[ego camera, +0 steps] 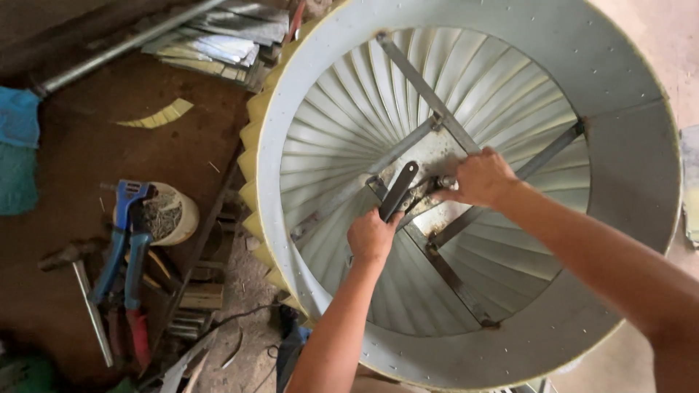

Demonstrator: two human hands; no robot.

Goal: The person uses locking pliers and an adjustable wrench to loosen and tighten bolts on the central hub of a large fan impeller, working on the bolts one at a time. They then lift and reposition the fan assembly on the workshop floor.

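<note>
Gripping a dark flat tool handle (397,191), the left hand (371,236) has its fingers wrapped shut around the lower end. Right hand (480,177) pinches closed on a small metal fitting (445,182) at the hub plate (437,156), dead centre of the big round fan housing (626,153). Cross bars (415,73) run over pleated blades (335,124). Blue riveter (120,240) and hammer (84,291) lie on the floor, well off to the left.

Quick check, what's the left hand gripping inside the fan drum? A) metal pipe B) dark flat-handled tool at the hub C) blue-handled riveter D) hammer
B: the left hand is closed on the dark flat-handled tool at the hub plate, while the blue-handled riveter and hammer lie on the floor outside the drum.
</note>
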